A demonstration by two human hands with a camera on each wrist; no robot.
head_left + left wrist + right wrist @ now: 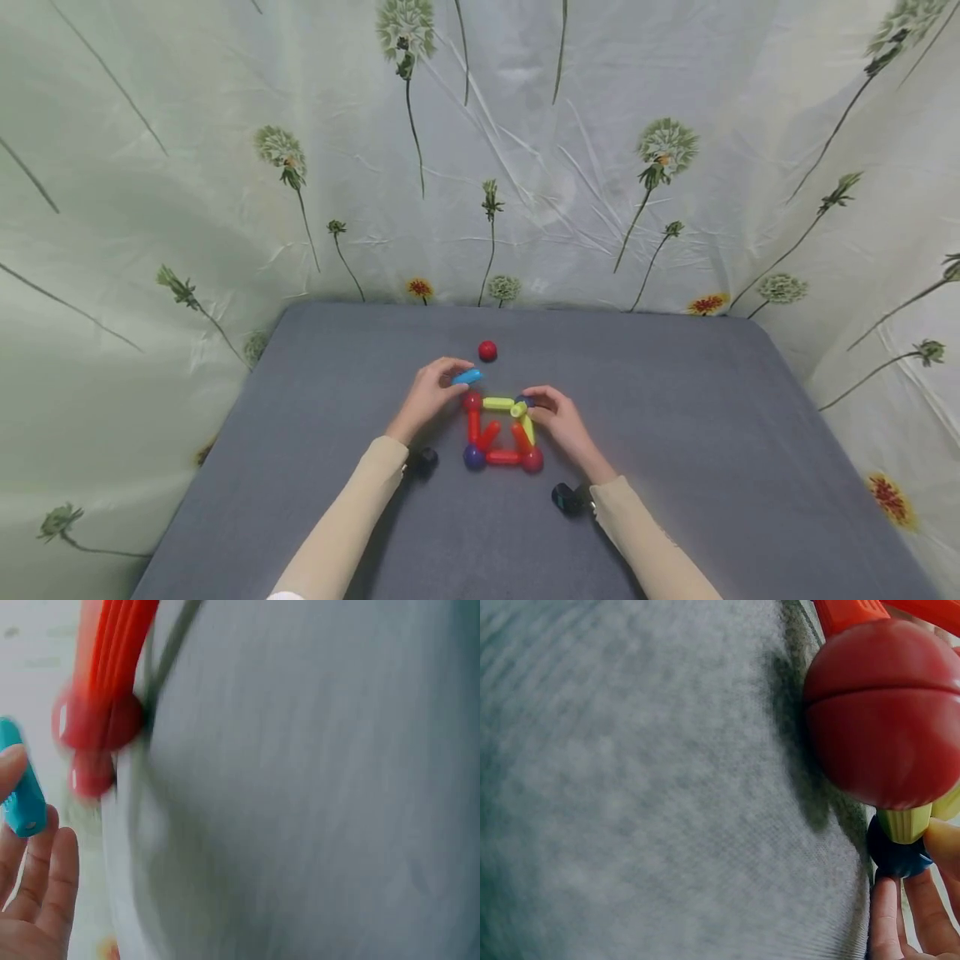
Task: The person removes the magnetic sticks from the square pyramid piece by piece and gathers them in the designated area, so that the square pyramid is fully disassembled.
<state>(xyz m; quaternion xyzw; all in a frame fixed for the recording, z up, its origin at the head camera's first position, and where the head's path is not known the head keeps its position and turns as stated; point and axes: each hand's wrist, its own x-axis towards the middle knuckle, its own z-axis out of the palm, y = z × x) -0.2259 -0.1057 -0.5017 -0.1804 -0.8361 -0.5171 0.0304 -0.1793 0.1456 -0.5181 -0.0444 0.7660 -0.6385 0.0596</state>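
A square frame of magnetic building rods and balls lies on the grey table. My left hand (431, 392) pinches a light blue magnetic rod (468, 377) between thumb and fingers, just above the frame's far left red ball (472, 401). At the far right corner, my right hand (557, 417) grips a dark blue ball (900, 851), thumb on one side and fingers on the other. A yellow-green rod (518, 409) rises from that corner. Two red rods, one of them a slanting rod (489, 435), rise from the near corners, at a dark blue ball (475, 457) and a red ball (532, 459).
A loose red ball (487, 351) lies beyond the frame. The grey table (675, 400) meets a flower-printed curtain (562, 167) at the back and sides. Dark wrist cameras sit under both wrists, close to the tabletop.
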